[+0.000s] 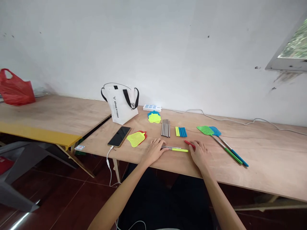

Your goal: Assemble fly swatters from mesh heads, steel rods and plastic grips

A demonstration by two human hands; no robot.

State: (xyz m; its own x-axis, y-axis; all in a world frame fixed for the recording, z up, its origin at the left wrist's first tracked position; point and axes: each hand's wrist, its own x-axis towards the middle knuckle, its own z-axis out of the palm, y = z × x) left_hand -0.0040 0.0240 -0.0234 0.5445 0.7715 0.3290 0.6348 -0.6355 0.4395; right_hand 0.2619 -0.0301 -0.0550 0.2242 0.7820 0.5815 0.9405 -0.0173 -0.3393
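My left hand is closed over the left end of thin metal rods lying near the table's front edge. One of those rods carries a yellow grip on its right end. Between the fingers of my right hand is a red handle grip, its tip pointing left, just above the yellow one. Beyond the hands lie a row of metal tubes and a row of yellow and blue handle grips. A yellow fly swatter head, on top of a red one, rests left of my left hand.
Green and blue fly swatters lie at the right. Yellow and blue swatter heads sit near a white power strip. A cabled phone and white bag stand left. A gap separates the neighbouring table.
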